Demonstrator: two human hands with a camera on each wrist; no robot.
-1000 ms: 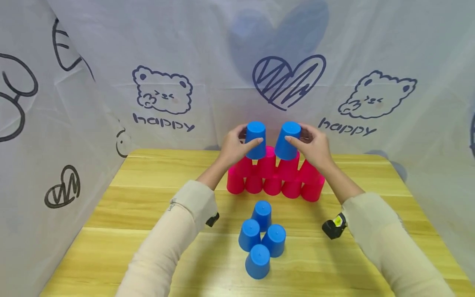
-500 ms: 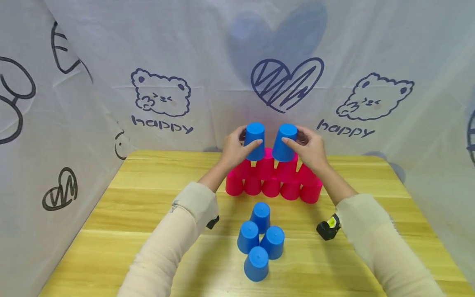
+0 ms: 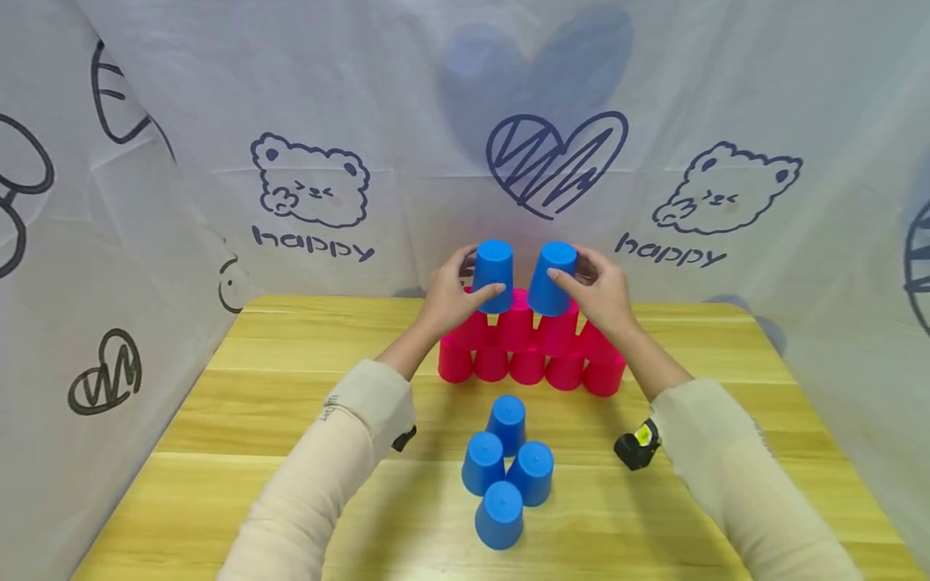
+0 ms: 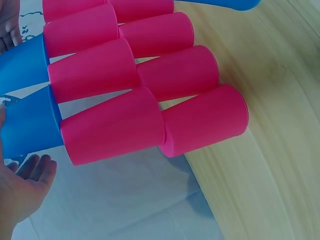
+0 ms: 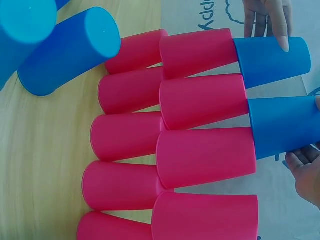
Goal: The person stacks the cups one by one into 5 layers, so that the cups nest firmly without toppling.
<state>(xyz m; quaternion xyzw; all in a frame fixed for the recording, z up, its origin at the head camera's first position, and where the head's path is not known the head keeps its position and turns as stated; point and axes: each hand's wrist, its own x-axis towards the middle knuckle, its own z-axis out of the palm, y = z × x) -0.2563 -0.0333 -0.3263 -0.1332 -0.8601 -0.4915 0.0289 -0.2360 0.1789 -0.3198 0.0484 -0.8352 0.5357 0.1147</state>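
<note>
My left hand [image 3: 452, 294] holds an upside-down blue cup [image 3: 494, 278], thumb in front and fingers behind. A second blue cup [image 3: 552, 281] is held the same way in my right hand [image 3: 603, 294], a small gap to the right of the first. Both blue cups rest on the upper row of red cups [image 3: 515, 323]; the wrist views show their rims against the red bases. Below is a longer row of red cups [image 3: 526, 367]. In the left wrist view, my left hand [image 4: 27, 190] has its fingers spread beside the blue cup [image 4: 30, 122].
Several blue cups stand upside down in a diamond group nearer the front, among them a front cup [image 3: 499, 516] and a back one [image 3: 506, 424]. They sit on the wooden table [image 3: 291, 403]. A printed white cloth [image 3: 429, 202] hangs behind the table.
The right hand's blue cup has shifted slightly left, toward the other held cup. The left hand and the cups on the table stay in place, while the head view drifts a little.
</note>
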